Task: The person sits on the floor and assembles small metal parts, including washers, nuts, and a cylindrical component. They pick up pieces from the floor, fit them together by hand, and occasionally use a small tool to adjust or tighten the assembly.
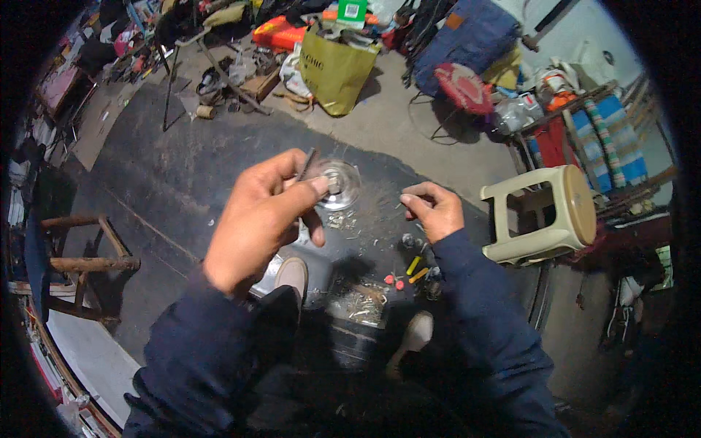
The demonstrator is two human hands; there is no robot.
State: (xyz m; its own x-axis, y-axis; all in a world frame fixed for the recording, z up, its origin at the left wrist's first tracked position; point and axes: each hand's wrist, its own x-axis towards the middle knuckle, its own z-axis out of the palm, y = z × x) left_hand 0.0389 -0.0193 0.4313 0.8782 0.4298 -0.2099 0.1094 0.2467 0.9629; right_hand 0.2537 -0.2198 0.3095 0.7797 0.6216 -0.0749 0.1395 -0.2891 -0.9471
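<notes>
Raised over the dark floor mat, my left hand is closed, with a thin dark strip sticking up between thumb and fingers. A small pale piece shows by the thumb tip, too small to name. Just beyond it is a round, clear, shiny disc-like thing; whether my fingers touch it I cannot tell. To the right, my right hand has its thumb and forefinger pinched together, apart from the left. A tiny thin bit may be at its fingertips. Small pale scraps lie below the disc.
By my feet are a yellow marker-like stick, red round bits and a patch of metal-like scraps. A cream plastic stool stands right, a wooden stool left. A yellow-green bag and clutter line the far side.
</notes>
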